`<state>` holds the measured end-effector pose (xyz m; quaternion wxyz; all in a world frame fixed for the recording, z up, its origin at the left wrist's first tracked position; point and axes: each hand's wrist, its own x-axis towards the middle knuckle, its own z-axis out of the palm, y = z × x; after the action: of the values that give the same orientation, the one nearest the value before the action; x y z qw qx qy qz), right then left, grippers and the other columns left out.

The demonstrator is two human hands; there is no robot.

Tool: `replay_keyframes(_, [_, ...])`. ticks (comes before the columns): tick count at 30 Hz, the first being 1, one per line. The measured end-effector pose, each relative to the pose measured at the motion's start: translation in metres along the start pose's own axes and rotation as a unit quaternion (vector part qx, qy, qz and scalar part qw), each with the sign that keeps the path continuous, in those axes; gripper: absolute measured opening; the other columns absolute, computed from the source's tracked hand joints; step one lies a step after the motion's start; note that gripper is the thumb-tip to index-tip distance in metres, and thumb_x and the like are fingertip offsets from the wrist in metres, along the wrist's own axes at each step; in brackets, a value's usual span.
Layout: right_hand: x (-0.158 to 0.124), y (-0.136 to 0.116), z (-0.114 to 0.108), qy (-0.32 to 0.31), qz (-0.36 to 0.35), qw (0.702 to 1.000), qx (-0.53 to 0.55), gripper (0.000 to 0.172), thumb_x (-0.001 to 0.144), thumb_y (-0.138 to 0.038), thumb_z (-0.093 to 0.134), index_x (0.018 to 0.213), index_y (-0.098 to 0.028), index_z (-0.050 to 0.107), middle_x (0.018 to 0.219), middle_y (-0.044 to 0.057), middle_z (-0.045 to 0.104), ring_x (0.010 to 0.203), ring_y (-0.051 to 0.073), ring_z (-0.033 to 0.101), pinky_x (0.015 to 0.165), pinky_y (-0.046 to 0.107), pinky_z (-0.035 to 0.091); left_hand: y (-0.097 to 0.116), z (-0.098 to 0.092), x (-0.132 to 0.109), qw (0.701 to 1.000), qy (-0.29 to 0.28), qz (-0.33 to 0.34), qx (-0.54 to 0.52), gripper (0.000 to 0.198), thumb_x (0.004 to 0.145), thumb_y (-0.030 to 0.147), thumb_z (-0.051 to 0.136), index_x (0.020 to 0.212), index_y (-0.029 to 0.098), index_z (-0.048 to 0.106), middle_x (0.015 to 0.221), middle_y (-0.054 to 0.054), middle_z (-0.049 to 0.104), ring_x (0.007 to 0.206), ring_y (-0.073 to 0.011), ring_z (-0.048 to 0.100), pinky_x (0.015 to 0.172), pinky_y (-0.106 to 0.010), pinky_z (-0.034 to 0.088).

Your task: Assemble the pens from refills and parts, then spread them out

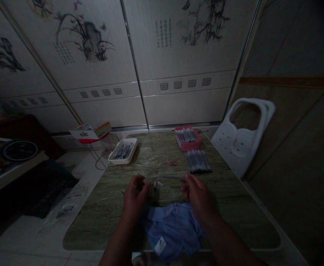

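Observation:
My right hand (195, 190) pinches one end of a thin, pale pen-like tube (169, 177), which points left across the table. The fingers of my left hand (136, 190) are curled together, and thin tips stick out beside them; what they hold is too dark to make out. Between the hands, a few small dark and clear pieces (157, 184) lie on the tabletop. Below them, a crumpled blue cloth (174, 229) with a white label hangs over the table's near edge. Several pen-like sticks (198, 161) with dark ends lie in a row, right of my right hand.
A pink basket (190, 145) of similar sticks stands at the back right of the green wood-grain table (234, 218). At the back left is a white tray (121, 161) holding dark slim pieces. Small pinkish bits (171, 163) lie mid-table. A white folding chair (239, 136) stands at right.

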<state>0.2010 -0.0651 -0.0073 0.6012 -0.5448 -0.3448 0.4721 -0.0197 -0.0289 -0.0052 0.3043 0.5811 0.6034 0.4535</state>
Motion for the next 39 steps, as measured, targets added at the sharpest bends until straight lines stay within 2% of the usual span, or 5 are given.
replay_keyframes(4, [-0.004,0.0,0.006,-0.038,0.009,0.999,0.015,0.033,0.092,-0.054,0.057,0.075,-0.026,0.062,0.067,-0.001,0.064,0.052,0.014,0.052,0.048,0.025,0.036,0.003,-0.001,0.002,0.958,0.007,-0.089,-0.272,0.041,0.071,0.041,0.082,0.101,0.023,0.06,0.085,0.002,0.067,0.072,-0.0137,0.063,0.066,-0.025,0.046])
replay_keyframes(9, [-0.005,0.0,0.01,-0.059,0.027,0.997,0.039,0.023,0.087,-0.048,0.063,0.085,-0.025,0.064,0.074,-0.002,0.068,0.054,0.013,0.056,0.049,0.024,0.04,0.007,-0.005,0.001,0.911,0.001,-0.159,-0.38,0.038,0.072,0.034,0.084,0.097,0.019,0.059,0.088,-0.001,0.072,0.074,-0.0131,0.066,0.07,-0.026,0.051])
replay_keyframes(27, [-0.01,-0.001,0.015,-0.112,0.019,0.993,0.021,0.025,0.086,-0.046,0.065,0.09,-0.021,0.063,0.077,0.001,0.07,0.06,0.014,0.061,0.055,0.026,0.047,-0.003,0.003,-0.001,0.947,-0.008,-0.13,-0.294,0.038,0.076,0.049,0.08,0.092,0.019,0.064,0.073,0.002,0.066,0.062,-0.0112,0.06,0.06,-0.022,0.045])
replay_keyframes(33, [-0.017,0.0,0.018,-0.166,0.002,0.986,-0.032,0.018,0.083,-0.039,0.07,0.085,-0.024,0.062,0.061,-0.007,0.056,0.05,0.011,0.049,0.049,0.022,0.036,-0.001,0.004,-0.003,0.958,0.012,-0.105,-0.267,0.038,0.077,0.053,0.077,0.089,0.019,0.066,0.071,0.003,0.064,0.061,-0.0117,0.059,0.06,-0.022,0.045])
replay_keyframes(39, [-0.023,0.003,0.022,-0.212,-0.058,0.969,-0.116,0.025,0.087,-0.033,0.066,0.11,-0.025,0.072,0.069,-0.003,0.064,0.059,0.014,0.055,0.053,0.024,0.038,0.006,0.012,-0.01,0.96,0.011,-0.102,-0.261,0.04,0.078,0.056,0.075,0.089,0.018,0.067,0.071,0.001,0.065,0.061,-0.0127,0.059,0.06,-0.024,0.045])
